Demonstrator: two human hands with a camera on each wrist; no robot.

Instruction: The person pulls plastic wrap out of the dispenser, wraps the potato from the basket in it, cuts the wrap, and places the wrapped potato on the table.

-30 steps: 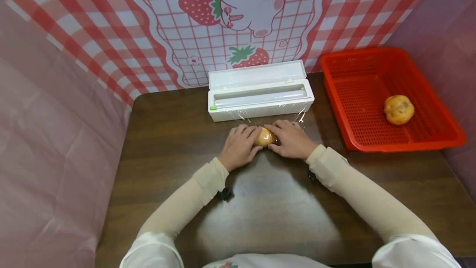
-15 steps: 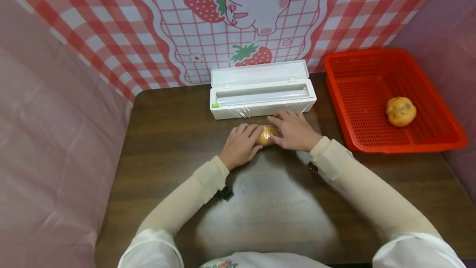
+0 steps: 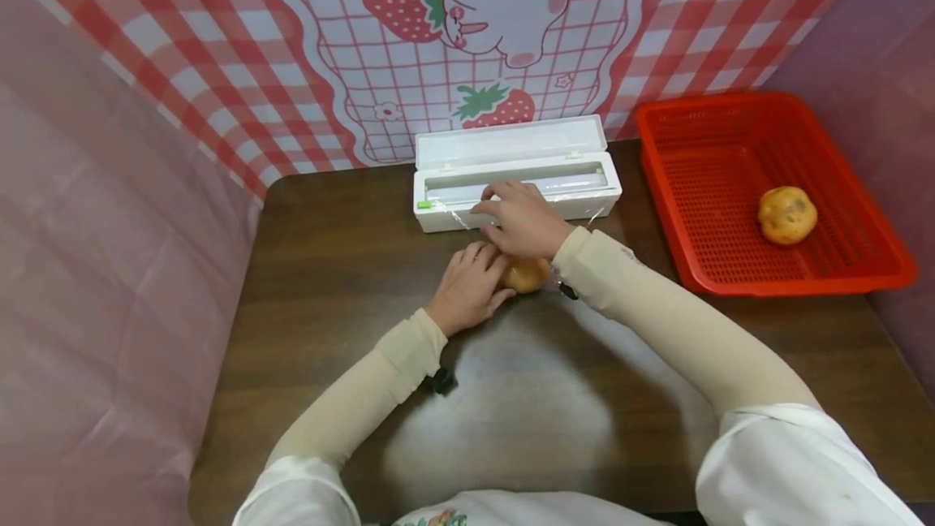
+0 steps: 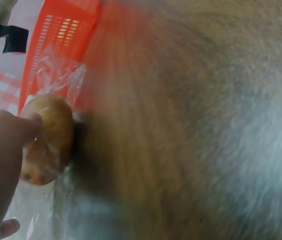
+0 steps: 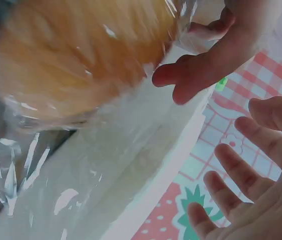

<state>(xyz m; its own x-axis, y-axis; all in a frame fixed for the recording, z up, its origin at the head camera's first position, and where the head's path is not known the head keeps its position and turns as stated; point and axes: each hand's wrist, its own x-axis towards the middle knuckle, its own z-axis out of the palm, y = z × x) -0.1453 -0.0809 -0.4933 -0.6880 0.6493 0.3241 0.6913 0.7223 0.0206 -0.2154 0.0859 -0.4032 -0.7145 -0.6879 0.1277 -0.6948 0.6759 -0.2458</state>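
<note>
Right grip (image 3: pixel 523 222) was moved from potato (image 3: pixel 529 275) toward cling-film dispenser (image 3: pixel 440 220), spread, empty; potato was clasped by left grip (image 3: pixel 466 284), presumably for steadiness.

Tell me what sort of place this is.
Probably a fabric-screened work booth: a brown wood-grain table, a red and white checked strawberry backdrop, and plain pinkish cloth on both sides.

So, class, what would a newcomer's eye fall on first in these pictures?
Probably the bright red basket at the right of the head view, with one potato inside. Next might come the red-and-white strawberry backdrop along the back. Then, at the middle, the left hand holds a film-covered potato in front of an open white box.
</note>
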